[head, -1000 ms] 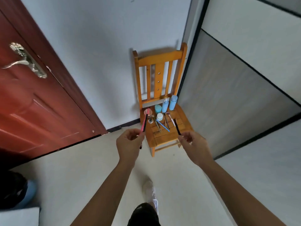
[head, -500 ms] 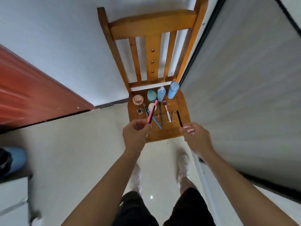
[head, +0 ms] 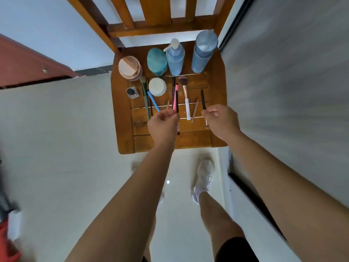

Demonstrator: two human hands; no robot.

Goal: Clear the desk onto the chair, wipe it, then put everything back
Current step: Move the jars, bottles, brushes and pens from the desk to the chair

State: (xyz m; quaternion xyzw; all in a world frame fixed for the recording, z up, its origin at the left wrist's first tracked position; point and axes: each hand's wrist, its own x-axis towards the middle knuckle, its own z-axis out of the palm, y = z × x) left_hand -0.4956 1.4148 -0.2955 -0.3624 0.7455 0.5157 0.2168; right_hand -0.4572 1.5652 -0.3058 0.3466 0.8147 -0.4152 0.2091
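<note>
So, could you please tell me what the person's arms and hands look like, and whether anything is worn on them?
The left arm and right arm are bare up to the frame's edge: no sleeves, gloves, watch or bracelet show. The left hand and right hand carry no rings that I can make out. The only clothing in view is dark shorts and a white trainer.

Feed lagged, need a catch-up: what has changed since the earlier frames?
The person has walked up to the chair; both hands now hover over its seat. The left hand still pinches the pink and black pencils, the right hand its black pencil. Nothing let go. The bottles and brushes on the seat lie as before.
</note>
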